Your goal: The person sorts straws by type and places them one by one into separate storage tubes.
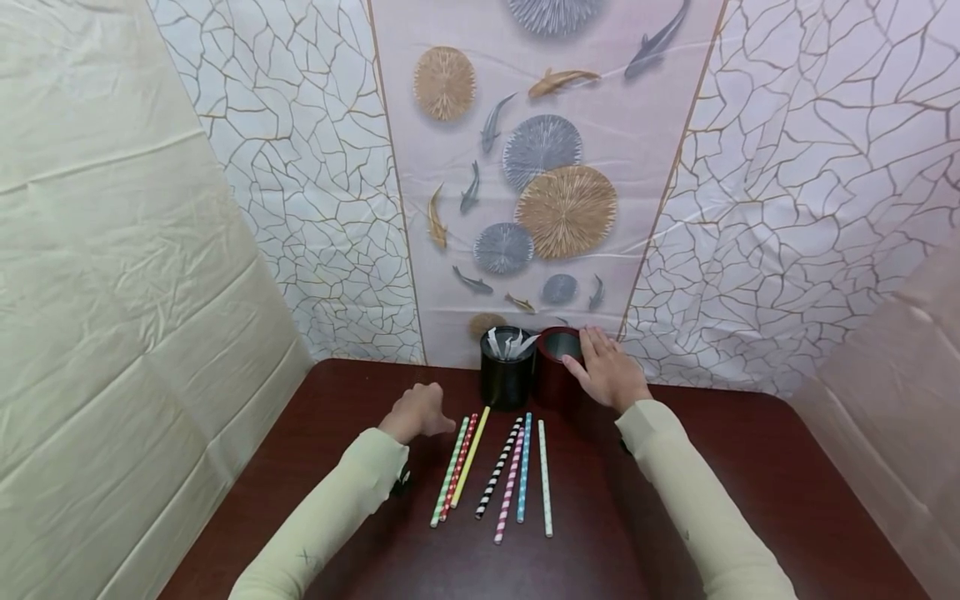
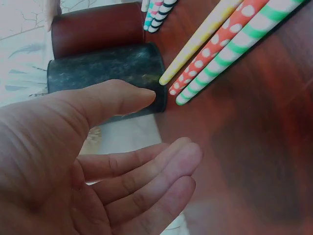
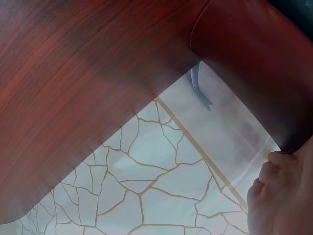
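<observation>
My left hand (image 1: pixel 420 412) hovers over the table's left side with nothing in it, its fingers and thumb spread apart in the left wrist view. Close by lie three paper straws: green-striped (image 1: pixel 450 472), red with white dots (image 1: pixel 459 467) and yellow (image 1: pixel 471 457). To their right are black-striped (image 1: pixel 498 468), pink-striped (image 1: pixel 509 487), blue (image 1: pixel 524 468) and pale patterned (image 1: pixel 545 478) straws. My right hand (image 1: pixel 609 371) rests against the right side and rim of a dark red cup (image 1: pixel 553 385), fingers extended. A black cup (image 1: pixel 506 382) with white strips inside stands beside it.
The dark reddish wooden table (image 1: pixel 337 533) ends at a patterned cloth backdrop (image 1: pixel 337 208) just behind the cups. Cream cloth walls (image 1: pixel 135 333) rise at both sides.
</observation>
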Available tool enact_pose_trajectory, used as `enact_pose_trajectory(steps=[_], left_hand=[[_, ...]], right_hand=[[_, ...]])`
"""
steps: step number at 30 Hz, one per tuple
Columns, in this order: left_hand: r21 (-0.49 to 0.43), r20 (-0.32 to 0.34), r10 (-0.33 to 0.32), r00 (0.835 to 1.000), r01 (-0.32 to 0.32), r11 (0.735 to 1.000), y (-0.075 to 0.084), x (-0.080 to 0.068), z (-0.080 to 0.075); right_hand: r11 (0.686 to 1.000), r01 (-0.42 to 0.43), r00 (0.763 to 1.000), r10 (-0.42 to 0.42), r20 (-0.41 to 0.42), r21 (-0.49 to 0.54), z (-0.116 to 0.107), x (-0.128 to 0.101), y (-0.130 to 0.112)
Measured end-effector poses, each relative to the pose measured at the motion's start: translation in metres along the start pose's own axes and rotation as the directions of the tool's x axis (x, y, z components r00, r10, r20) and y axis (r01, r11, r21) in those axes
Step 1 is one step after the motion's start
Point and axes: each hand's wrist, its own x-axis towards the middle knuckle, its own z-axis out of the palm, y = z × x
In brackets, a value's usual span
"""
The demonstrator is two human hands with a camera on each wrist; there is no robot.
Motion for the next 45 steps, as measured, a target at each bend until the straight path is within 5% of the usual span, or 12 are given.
enact_pose_trajectory(steps=[13,20,21,34,45], left_hand=[[-0.131,-0.032,0.045,0.998,-0.048,0.990,-0.012,-0.001,0.039],[-0.169,-0.012,0.056,0.998,-0.058,0.984,-0.011,-0.002,0.044],[-0.167,-0.024,0.084,0.996,-0.086,0.982,-0.020,0.007,0.052],[-0.153,-0.036,0.050,0.998,-0.055,0.987,-0.010,0.003,0.050],[-0.259,0.011,-0.016,1.000,0.018,0.966,-0.015,0.006,0.048]], right_hand=[[1.000,-0.001,1.000,0.001,-0.014,0.006,0.001,0.000,0.003],[1.000,0.000,1.000,0.000,-0.010,0.012,0.002,0.000,0.003],[1.000,-0.001,1.000,0.001,-0.010,0.011,0.002,0.000,0.003],[1.000,0.011,1.000,-0.010,-0.019,0.003,0.000,0.001,0.005],[1.000,0.013,1.000,-0.012,-0.026,0.019,0.004,0.000,0.002]])
